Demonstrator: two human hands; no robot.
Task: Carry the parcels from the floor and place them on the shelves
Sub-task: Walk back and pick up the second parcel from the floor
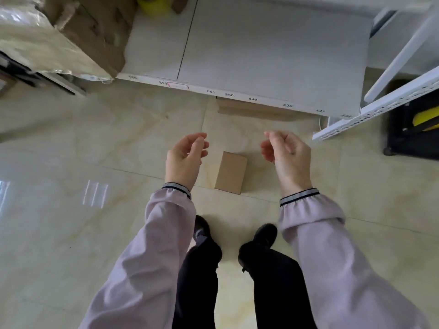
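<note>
A small brown cardboard parcel (231, 172) lies on the tiled floor straight below me, between my two hands. My left hand (184, 159) hovers to the left of it, fingers loosely curled and apart, holding nothing. My right hand (286, 155) hovers to its right in the same way, empty. A white shelf (261, 53) with numbered labels along its front edge stretches ahead. Another flat brown parcel (251, 109) shows under that shelf's front edge.
A large wrapped cardboard box (61, 36) sits on the shelf at the left, with something yellow (154, 4) behind it. A white perforated shelf upright (380, 108) slants at the right, beside a black crate (413, 129) holding something yellow. My shoes stand near the parcel.
</note>
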